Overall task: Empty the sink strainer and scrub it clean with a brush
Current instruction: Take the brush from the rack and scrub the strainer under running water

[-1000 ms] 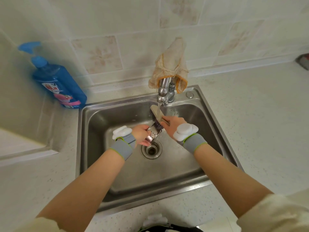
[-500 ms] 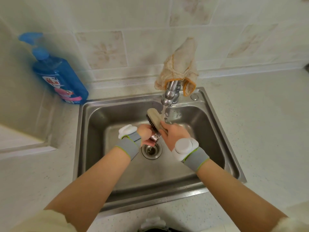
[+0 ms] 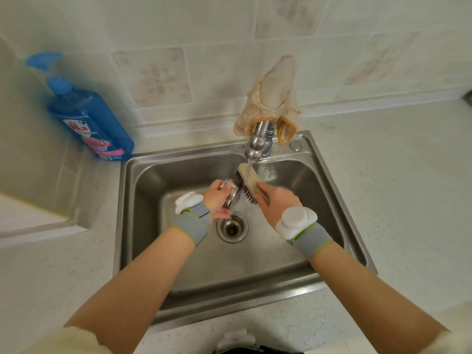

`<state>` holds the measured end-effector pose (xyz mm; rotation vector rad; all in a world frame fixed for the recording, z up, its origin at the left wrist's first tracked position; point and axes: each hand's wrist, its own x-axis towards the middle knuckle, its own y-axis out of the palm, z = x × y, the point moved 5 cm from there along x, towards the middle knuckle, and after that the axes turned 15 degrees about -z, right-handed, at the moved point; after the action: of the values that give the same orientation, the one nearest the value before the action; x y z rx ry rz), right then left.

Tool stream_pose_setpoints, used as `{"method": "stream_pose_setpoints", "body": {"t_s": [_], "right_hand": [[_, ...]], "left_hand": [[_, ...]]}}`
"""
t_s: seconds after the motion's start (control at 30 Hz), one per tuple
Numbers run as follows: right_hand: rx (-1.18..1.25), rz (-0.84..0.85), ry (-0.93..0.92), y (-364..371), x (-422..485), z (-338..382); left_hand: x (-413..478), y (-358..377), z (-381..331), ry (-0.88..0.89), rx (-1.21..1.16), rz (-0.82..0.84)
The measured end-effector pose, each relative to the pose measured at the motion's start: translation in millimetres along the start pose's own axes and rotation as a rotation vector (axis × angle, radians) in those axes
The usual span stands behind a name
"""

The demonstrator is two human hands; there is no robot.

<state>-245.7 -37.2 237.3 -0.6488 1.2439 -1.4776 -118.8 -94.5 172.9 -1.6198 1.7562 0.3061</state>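
My left hand (image 3: 217, 200) grips the shiny metal sink strainer (image 3: 231, 191) above the steel sink (image 3: 332, 190), just over the open drain hole (image 3: 232, 226). My right hand (image 3: 277, 201) holds a scrub brush (image 3: 249, 182) with a pale wooden back and dark bristles. The bristles press against the strainer's right side. Water runs from the tap (image 3: 258, 144) onto the back of the brush. Much of the strainer is hidden by my fingers and the brush.
A worn cloth (image 3: 270, 98) hangs over the tap. A blue pump bottle of soap (image 3: 89, 121) stands on the counter at the sink's back left corner. Speckled countertop (image 3: 396, 175) surrounds the basin, with tiled wall behind.
The brush has slid up and back under the tap's stream while staying against the strainer. My left hand has lifted the strainer slightly, and the camera has shifted a little.
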Motion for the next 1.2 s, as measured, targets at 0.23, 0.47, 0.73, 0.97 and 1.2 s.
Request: {"method": "stream_pose_setpoints", "body": {"t_s": [0.23, 0.47, 0.73, 0.97, 1.2], "right_hand": [[0.043, -0.004, 0.058, -5.6, -8.2, -8.5], [0.066, -0.008, 0.057, -9.7, -15.9, -7.1], [0.068, 0.006, 0.098, -9.0, -11.5, -4.1], [0.014, 0.071, 0.022, -5.6, -18.7, 1.6], [0.026, 0.064, 0.015, -8.9, -23.1, 10.2]], "left_hand": [[-10.6, 16.6, 5.0, -0.006, 0.091, 0.121], [-17.5, 10.8, -1.4, -0.009, 0.038, 0.114], [-19.1, 7.4, 2.0, 0.136, 0.135, 0.079], [-12.6, 5.5, -6.5, 0.292, 0.293, 0.036], [-2.1, 3.2, -11.6, 0.398, 0.422, 0.036]]}}
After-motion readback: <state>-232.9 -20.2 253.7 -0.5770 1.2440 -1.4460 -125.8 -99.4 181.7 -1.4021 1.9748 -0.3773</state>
